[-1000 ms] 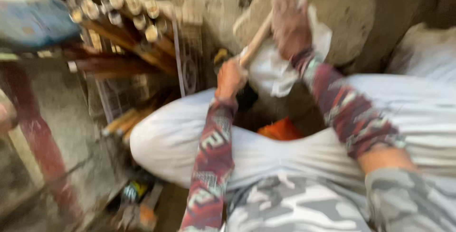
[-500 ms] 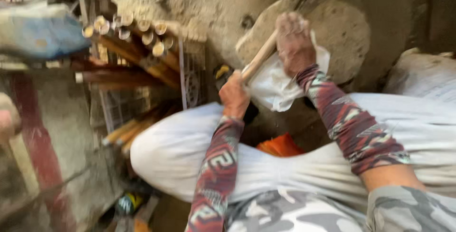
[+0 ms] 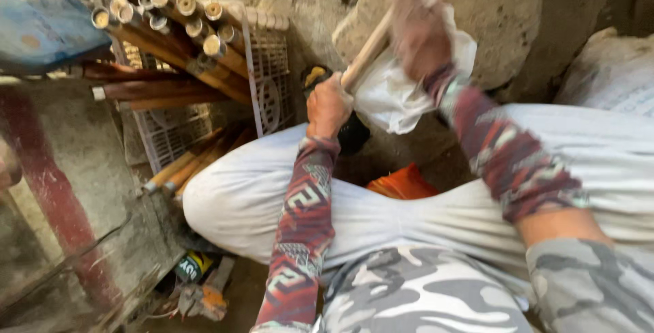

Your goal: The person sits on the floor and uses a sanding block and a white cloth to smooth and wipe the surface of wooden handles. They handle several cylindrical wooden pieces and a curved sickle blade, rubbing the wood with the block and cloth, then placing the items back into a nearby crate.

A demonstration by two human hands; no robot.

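Note:
My left hand (image 3: 328,104) grips the lower end of a pale wooden stick (image 3: 366,50) that slants up to the right. My right hand (image 3: 417,27), blurred by motion, closes around the stick's upper part with a white cloth (image 3: 395,94) bunched under it. The cloth hangs down between both hands. Both arms wear red patterned sleeves. I sit cross-legged in white trousers (image 3: 259,190), with the stick held in front of a round stone disc (image 3: 490,12).
A white wire crate (image 3: 266,81) at the left holds several brown bamboo sticks (image 3: 184,40) with cut ends showing. An orange object (image 3: 402,184) lies between my legs. A red metal post (image 3: 48,190) and small clutter (image 3: 197,285) are at the lower left. A white sack (image 3: 613,67) lies at the right.
My right hand has slid along the stick with the cloth, moving up and back. My left hand keeps its grip on the lower end. The camera has shifted slightly.

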